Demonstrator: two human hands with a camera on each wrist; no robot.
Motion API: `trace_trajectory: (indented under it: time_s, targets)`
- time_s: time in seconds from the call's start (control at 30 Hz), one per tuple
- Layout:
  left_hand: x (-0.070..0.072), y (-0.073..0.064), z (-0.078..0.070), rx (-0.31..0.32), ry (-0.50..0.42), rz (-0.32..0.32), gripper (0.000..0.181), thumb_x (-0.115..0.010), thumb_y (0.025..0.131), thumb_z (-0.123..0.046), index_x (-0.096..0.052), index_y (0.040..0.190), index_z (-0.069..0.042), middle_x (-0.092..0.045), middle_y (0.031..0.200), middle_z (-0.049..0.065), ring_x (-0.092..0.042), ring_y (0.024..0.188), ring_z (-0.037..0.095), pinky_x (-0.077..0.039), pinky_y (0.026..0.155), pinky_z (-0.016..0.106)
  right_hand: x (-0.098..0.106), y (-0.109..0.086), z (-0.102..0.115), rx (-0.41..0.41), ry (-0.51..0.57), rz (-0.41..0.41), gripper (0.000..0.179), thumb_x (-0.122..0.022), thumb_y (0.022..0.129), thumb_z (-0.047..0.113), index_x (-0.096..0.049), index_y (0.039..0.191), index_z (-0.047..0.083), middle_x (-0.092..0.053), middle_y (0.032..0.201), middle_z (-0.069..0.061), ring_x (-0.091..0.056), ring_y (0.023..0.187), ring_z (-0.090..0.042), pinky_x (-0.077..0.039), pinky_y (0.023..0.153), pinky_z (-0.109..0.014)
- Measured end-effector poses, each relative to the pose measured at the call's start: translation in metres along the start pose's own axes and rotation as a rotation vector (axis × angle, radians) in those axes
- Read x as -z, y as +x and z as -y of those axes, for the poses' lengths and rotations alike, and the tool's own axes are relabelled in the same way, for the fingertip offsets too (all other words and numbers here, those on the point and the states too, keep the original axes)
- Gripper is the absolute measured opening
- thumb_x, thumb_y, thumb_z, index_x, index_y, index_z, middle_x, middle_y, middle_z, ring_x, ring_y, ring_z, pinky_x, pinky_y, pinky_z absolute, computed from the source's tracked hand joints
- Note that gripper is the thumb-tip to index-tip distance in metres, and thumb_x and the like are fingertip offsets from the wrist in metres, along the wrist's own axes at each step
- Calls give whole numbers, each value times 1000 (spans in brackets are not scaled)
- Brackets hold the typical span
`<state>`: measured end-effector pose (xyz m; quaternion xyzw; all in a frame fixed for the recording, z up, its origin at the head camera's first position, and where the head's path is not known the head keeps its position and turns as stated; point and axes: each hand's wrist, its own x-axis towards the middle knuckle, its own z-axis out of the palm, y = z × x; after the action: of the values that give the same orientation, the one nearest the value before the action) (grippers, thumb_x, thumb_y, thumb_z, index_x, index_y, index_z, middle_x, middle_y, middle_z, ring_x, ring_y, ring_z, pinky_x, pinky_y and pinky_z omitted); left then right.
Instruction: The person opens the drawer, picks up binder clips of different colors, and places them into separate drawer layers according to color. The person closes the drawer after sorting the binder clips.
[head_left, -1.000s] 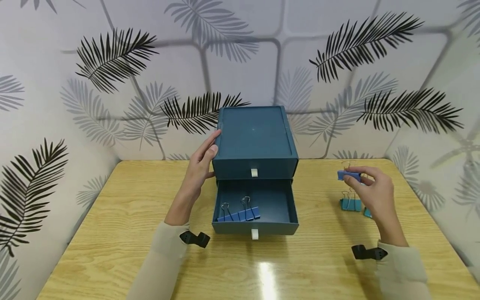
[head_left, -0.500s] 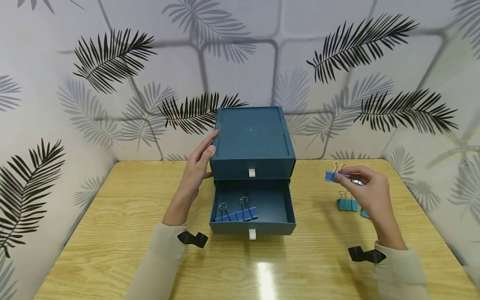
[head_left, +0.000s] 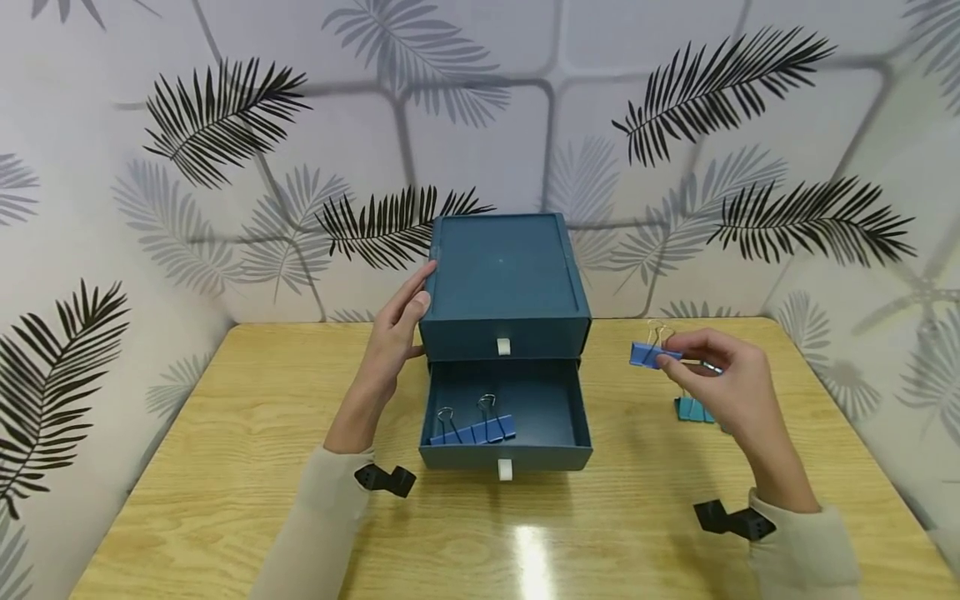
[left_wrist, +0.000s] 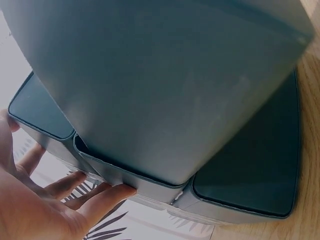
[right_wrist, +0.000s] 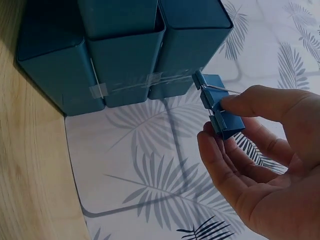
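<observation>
Right hand (head_left: pixel 727 375) pinches a blue, wire-handled binder clip (head_left: pixel 644 355); left hand (head_left: pixel 392 337), fingers spread, touches the drawer unit (head_left: pixel 504 271).

In the head view, the right hand (head_left: pixel 722 379) partly hides the teal binder clips (head_left: pixel 690 410) behind it, and the lower edge cuts off both sleeves (head_left: pixel 315 525).

Pale leaf-patterned walls (head_left: pixel 480 150) stand behind a yellowish wood-grain table (head_left: pixel 247 433) with 1 white glare streak (head_left: pixel 532 562).
</observation>
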<state>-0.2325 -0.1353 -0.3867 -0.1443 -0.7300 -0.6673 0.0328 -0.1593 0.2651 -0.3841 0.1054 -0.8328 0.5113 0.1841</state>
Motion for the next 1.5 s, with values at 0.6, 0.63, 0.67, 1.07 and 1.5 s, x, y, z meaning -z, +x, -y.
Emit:
trace_trajectory:
  time_s: [0.6, 0.63, 0.67, 1.07, 1.5]
  targets:
    - [-3, 2, -2, -13, 8, 7, 50, -47, 107, -43, -42, 157, -39, -29, 166, -6, -26, 152, 25, -38, 96, 79, -17, -7, 16, 93, 68, 78, 15, -78, 83, -12, -74, 95, -4, -73, 104, 3, -70, 90, -3, -57, 73, -18]
    - [-4, 2, -2, -13, 9, 7, 50, -47, 107, -43, -43, 157, -39, -29, 166, -6, -26, 152, 25, -38, 96, 79, -18, -8, 18, 92, 72, 83, 14, -78, 83, -12, -74, 95, -5, -73, 104, 1, -70, 91, -3, -57, 74, -19]
    - [-4, 2, -2, -13, 10, 7, 50, -47, 107, -43, -43, 157, -38, -29, 165, -6, -26, 152, 25, -38, 96, 79, -19, -8, 19, 92, 74, 88, 13, -78, 83, -11, -74, 94, -5, -73, 104, 0, -70, 92, -4, -57, 75, -19]
    - [-4, 3, -3, -18, 2, 4, 51, -47, 107, -43, -42, 158, -37, -30, 166, -3, -27, 152, 28, -39, 95, 79, -34, -13, 32, 78, 92, 146, 11, -78, 85, -8, -74, 91, 0, -73, 106, -15, -69, 99, -7, -58, 79, -22]
    - [-1, -1, -2, 0, -9, 2, 51, -46, 108, -42, -42, 158, -36, -29, 166, -5, -25, 153, 25, -38, 96, 79, -54, -18, 39, 112, 90, 213, 12, -80, 85, -5, -76, 88, 6, -75, 104, -8, -72, 95, -14, -59, 79, -25]
